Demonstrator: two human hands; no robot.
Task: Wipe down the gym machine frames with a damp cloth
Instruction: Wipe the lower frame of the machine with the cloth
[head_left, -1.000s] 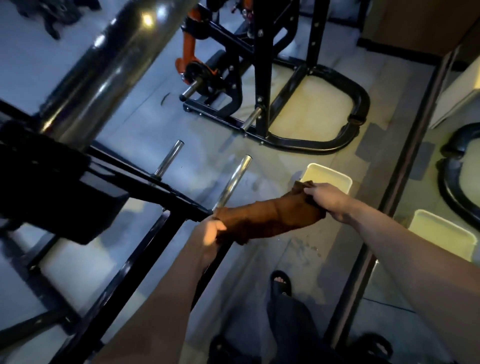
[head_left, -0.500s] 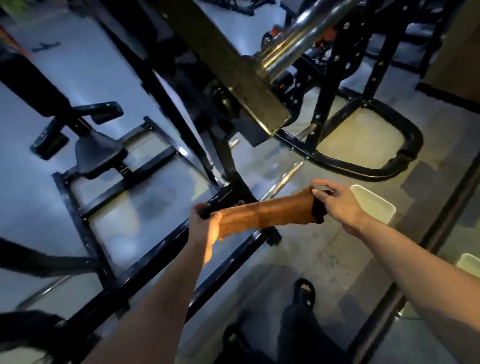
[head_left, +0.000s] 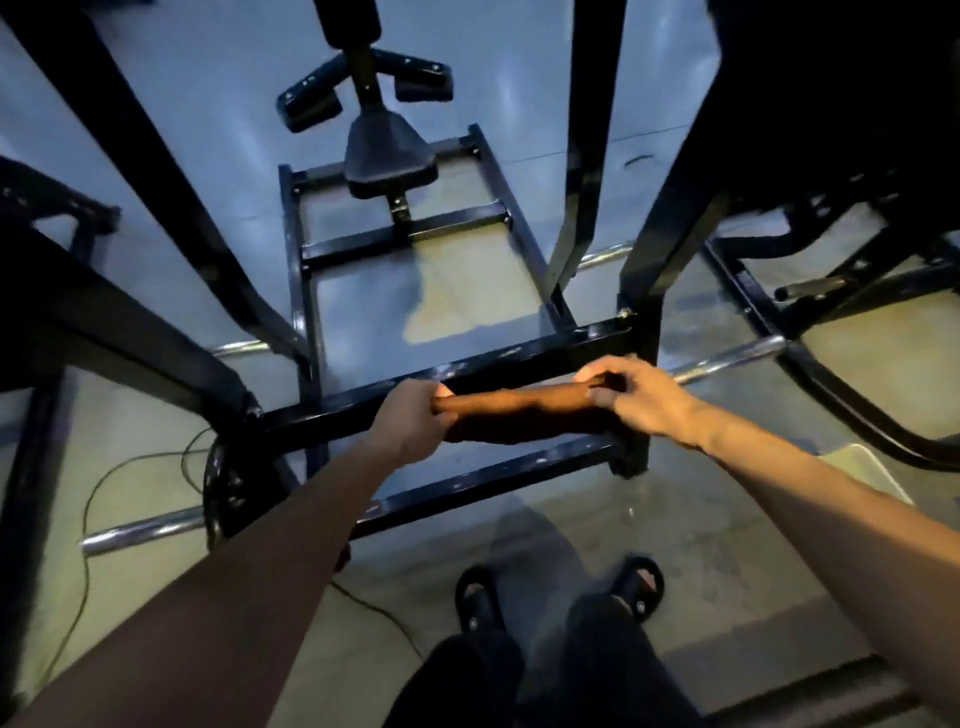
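Observation:
A brown cloth (head_left: 519, 413), rolled into a long strip, stretches between my two hands. My left hand (head_left: 415, 423) grips its left end and my right hand (head_left: 636, 395) pinches its right end. The cloth lies in front of a black crossbar (head_left: 498, 371) of the gym machine frame; whether it touches the bar I cannot tell. A lower black bar (head_left: 483, 488) runs below the cloth. The machine's seat (head_left: 387, 150) and base rails stand farther ahead.
Black uprights (head_left: 587, 145) rise left and right of the seat. Chrome pegs (head_left: 727, 361) stick out near the floor on both sides. A pale basin (head_left: 862, 467) sits at the right under my forearm. A cable (head_left: 88, 499) trails at the left. My sandalled feet (head_left: 639, 584) stand below.
The view has swung left and down to face the machine's rear crossbar. Both hands have carried the stretched cloth down in front of that bar. The basin now lies at the right edge.

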